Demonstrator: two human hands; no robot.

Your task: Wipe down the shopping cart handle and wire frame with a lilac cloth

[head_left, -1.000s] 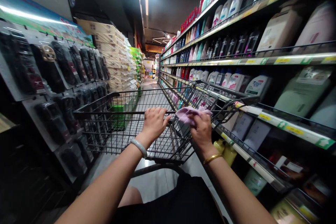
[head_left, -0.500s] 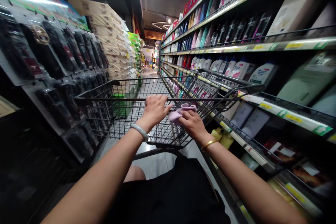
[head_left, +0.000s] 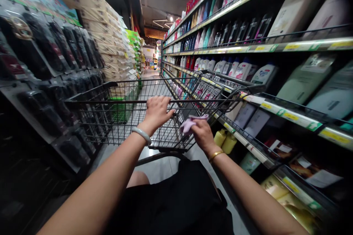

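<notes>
A black wire shopping cart stands in front of me, and no goods show inside its basket. The fingers of my left hand are curled over the cart's near rim, with the thumb pointing right. To the right of it, my right hand is closed on a crumpled lavender cloth. That hand and the cloth are just below the rim, near the cart's right corner. Whether the cloth touches the wire I cannot tell.
Shelves of shampoo and other bottles run close along the right, near the cart's side. Packaged belts hang on the left, with stacked wrapped packs beyond. A tiled aisle stretches ahead.
My right hand has lowered slightly with the cloth, away from the rim. The left hand keeps its hold on the cart. The view has shifted a little toward the right-hand shelves.
</notes>
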